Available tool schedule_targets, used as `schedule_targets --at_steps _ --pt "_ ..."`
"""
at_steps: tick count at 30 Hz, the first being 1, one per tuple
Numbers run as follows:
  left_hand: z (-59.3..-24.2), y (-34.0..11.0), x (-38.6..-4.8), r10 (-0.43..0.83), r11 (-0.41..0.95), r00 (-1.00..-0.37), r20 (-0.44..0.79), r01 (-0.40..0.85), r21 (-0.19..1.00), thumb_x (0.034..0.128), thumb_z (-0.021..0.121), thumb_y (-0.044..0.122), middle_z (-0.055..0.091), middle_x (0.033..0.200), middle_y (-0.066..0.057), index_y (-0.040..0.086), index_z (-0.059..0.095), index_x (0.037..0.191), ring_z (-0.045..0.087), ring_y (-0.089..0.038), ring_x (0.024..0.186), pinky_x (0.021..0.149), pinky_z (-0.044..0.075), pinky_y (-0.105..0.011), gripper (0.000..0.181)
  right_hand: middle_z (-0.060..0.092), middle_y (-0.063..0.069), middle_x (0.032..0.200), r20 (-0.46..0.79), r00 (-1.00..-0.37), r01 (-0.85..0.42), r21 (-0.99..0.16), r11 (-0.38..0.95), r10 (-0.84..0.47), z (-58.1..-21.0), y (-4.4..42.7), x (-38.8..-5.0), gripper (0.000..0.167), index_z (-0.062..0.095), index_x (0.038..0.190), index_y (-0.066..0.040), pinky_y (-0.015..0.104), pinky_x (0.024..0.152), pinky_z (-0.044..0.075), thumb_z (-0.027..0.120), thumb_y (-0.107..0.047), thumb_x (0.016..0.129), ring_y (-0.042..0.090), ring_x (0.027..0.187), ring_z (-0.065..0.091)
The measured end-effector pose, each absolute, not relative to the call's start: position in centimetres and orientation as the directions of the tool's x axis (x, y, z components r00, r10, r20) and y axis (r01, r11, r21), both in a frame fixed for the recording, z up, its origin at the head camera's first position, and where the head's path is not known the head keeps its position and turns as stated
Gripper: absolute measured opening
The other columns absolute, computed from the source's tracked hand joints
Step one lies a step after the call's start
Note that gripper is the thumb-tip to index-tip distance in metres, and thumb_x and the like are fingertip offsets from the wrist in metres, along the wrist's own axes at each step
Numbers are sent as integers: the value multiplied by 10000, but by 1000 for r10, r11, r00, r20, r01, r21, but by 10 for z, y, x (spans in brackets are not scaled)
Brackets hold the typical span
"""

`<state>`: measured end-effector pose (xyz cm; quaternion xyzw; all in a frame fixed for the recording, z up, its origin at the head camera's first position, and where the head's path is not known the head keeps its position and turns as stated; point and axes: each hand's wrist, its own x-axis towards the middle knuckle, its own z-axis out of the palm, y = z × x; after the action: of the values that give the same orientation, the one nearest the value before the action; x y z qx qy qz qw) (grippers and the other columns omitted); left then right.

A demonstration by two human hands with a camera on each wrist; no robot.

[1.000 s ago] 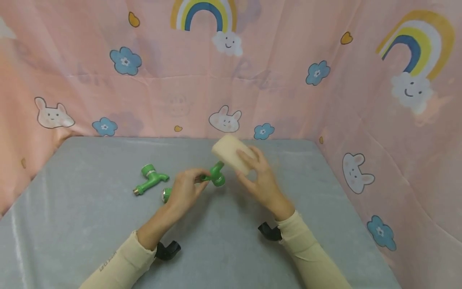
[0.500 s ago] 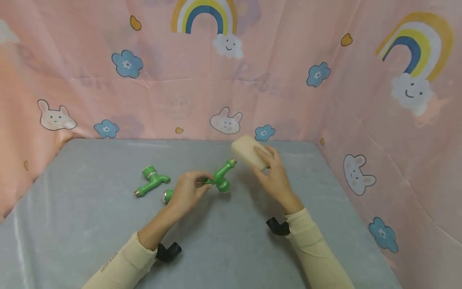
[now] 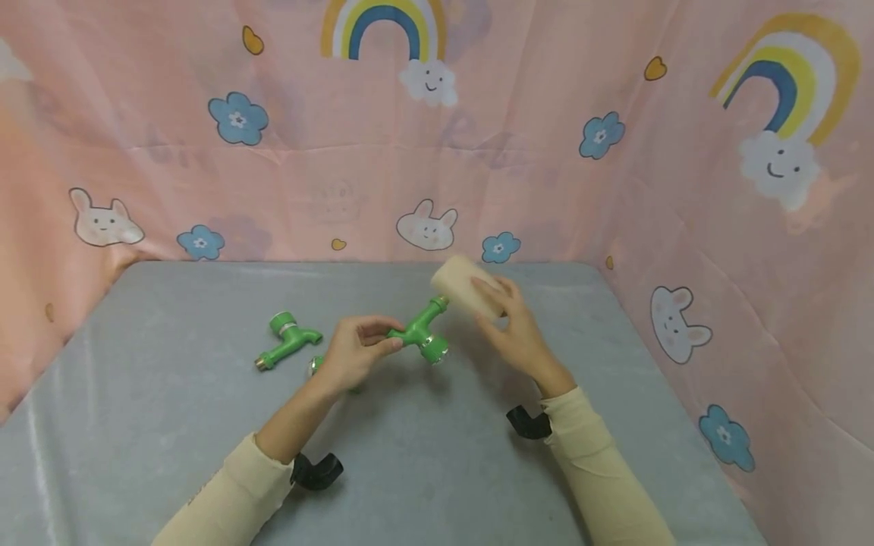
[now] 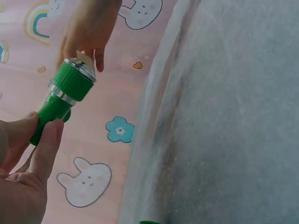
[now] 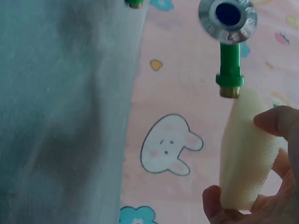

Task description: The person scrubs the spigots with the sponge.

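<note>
**Person holding a green tap (image 3: 419,334) and a pale sponge (image 3: 454,279) above a grey surface (image 3: 423,462)**

The left hand (image 3: 351,355) is pinching the green tap by its spout between thumb and fingers, keeping it raised off the surface. The tap's knob, showing a silvery cap, is pointing towards the near right, while its brass-coloured end is pointing up and away, just beside the pale sponge; whether the two are touching is hard to tell. The fingers of the right hand (image 3: 522,337) are gripping the sponge, which is tilting in the air.

A second tap (image 3: 288,345), also green, is lying on the surface to the left, and another green piece (image 3: 315,365) is lying partly hidden by the left hand. Black curved parts (image 3: 317,472) are sticking out beside both cream sleeves (image 3: 228,497). A pink cloth (image 3: 293,182) printed with rabbits, flowers and rainbows is hanging behind.
</note>
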<state>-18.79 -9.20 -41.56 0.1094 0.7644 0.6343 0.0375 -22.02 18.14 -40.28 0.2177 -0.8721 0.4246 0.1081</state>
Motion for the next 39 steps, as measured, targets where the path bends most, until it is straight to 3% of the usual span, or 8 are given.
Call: schedule_targets --at_steps 7,10,15,22,28,32,36,39 --pt "-419 -97 -194 234 45 -972 -26 -16 999 933 682 3 756 1127 -159 -50 680 1192 760 -181 972 897 595 -267 264 347 252 1559 419 -861 -509 -717 477 -289 -390 175 -211 587 470 1512 -94 530 989 468 666 -74 959 415 1312 464" --pt "-417 -98 -195 273 -56 -961 -38 -55 997 968 632 -3 785 1012 -62 -99 626 1251 761 -129 935 901 595 -254 298 341 236 1567 403 -847 -528 -713 461 -347 -389 168 -208 582 468 1516 -114 601 1039 448 663 -97 968 429 1358 435" --pt "-414 -98 -196 304 -199 -951 -58 -123 972 1009 550 -25 758 869 75 -170 548 1298 745 -36 853 879 588 -204 323 306 246 1562 366 -876 -482 -705 520 -315 -401 175 -221 588 439 1537 -136 527 972 459 645 -117 987 410 1270 472" --pt "-416 -100 -197 294 -296 -952 -84 -175 939 1031 528 4 760 910 65 -145 532 1309 746 -40 871 886 577 -182 316 339 253 1542 417 -870 -492 -697 521 -263 -400 174 -218 635 414 1550 -128 483 944 472 662 -90 967 395 1228 496" --pt "-417 -104 -198 279 -374 -953 -119 -222 900 1064 513 156 767 923 40 31 638 1150 733 -36 908 893 572 -170 197 347 247 1533 441 -826 -563 -664 492 -351 -399 155 -207 654 405 1554 -154 568 947 505 671 -137 957 418 1224 519" --pt "-415 -105 -198 241 -391 -958 -153 -241 888 1085 467 180 757 939 36 20 634 1175 721 -45 943 922 566 -181 249 287 248 1566 388 -855 -518 -680 519 -345 -404 153 -208 650 382 1569 -196 619 988 482 655 -169 979 443 1297 478" --pt "-414 -107 -199 217 -408 -954 -206 -281 869 1096 430 189 744 958 41 -2 575 1244 713 -47 953 925 561 -172 281 276 258 1554 357 -885 -466 -702 538 -300 -409 160 -212 658 354 1582 -181 533 967 479 644 -151 992 422 1271 483" --pt "-412 -107 -201 210 -457 -949 -233 -306 835 1096 421 223 741 932 27 36 606 1158 711 -41 907 887 563 -149 270 296 267 1532 394 -881 -472 -693 544 -262 -408 163 -214 674 351 1581 -154 498 936 475 652 -113 980 407 1245 490"
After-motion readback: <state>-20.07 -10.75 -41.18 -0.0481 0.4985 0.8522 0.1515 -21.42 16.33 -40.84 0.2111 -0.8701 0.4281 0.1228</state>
